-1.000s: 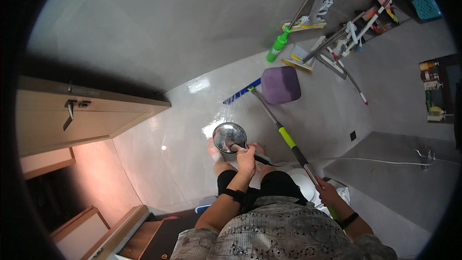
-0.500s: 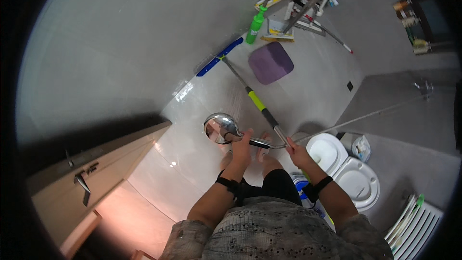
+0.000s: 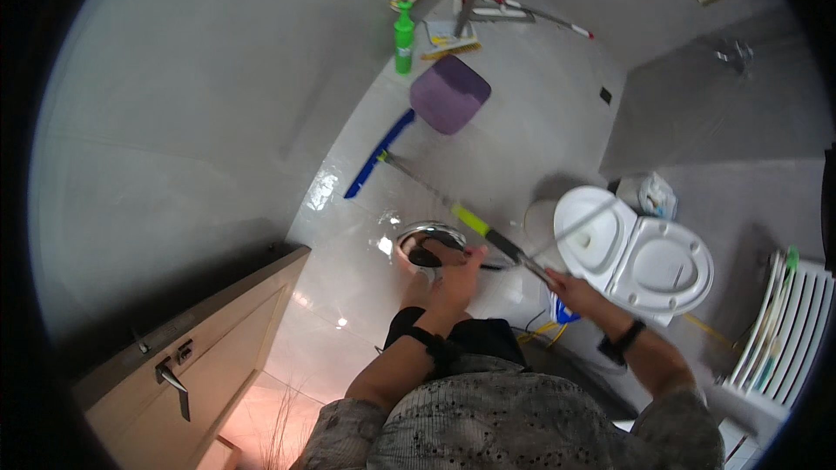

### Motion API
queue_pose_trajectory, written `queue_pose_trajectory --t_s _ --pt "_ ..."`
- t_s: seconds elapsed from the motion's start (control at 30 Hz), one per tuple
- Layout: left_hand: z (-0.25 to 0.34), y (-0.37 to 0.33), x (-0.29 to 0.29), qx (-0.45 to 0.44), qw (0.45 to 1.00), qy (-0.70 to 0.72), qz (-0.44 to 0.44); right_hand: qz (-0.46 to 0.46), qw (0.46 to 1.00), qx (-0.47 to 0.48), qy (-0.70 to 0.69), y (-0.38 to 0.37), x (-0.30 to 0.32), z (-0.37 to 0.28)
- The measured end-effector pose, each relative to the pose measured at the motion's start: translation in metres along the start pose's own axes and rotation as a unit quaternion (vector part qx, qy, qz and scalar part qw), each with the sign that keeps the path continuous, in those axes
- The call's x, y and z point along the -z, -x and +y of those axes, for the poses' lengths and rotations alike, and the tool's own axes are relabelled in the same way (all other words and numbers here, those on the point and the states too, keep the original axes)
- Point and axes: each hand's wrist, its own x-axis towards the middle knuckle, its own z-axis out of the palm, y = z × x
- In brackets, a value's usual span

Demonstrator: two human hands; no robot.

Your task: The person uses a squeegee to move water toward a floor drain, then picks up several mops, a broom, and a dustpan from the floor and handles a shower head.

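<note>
My left hand (image 3: pixel 459 283) is closed around the handle of the shower head (image 3: pixel 425 242), and my right hand (image 3: pixel 573 292) is wrapped around the pole (image 3: pixel 472 219) of the squeegee. The shower head's shiny back faces me; its spray side is hidden, so I can't tell whether water is running.

My main worry is the hose (image 3: pixel 576 228): it runs close by the pole ahead of my right hand, so sweeping the pole sideways could snag it and twist the shower head in my grip. Wet fingers might also let that smooth handle slip. Farther out, the blue blade (image 3: pixel 377 157) lies slantwise on the shiny floor (image 3: pixel 514 135), its far end right by the purple stool (image 3: pixel 450 94); I can't tell if they touch. A push that way could shove the stool or jam the blade. The gloss looks wet, so footing may be slick.

As for pose, my left forearm (image 3: pixel 396 376) rises from the lower edge, leaning right, with that hand in front of my legs. My right forearm (image 3: pixel 657 361) slants in from the lower right, holding the pole diagonally, up and left toward the blade.
</note>
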Motion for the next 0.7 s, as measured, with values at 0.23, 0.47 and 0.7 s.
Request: queue_pose_trajectory --t_s 0.23,0.47,0.7 --pt "-0.05 0.003 0.005 0.088 0.965 0.241 -0.047 0.1 0.987 0.127 0.027 -0.126 0.006 -0.037" --pt "-0.111 0.021 -0.014 0.23 0.895 0.367 -0.105 0.112 0.974 0.103 0.169 -0.093 0.094 -0.107" --pt "-0.119 0.039 -0.039 0.16 0.917 0.329 -0.16 0.137 0.956 0.044 0.255 -0.007 0.133 -0.097"
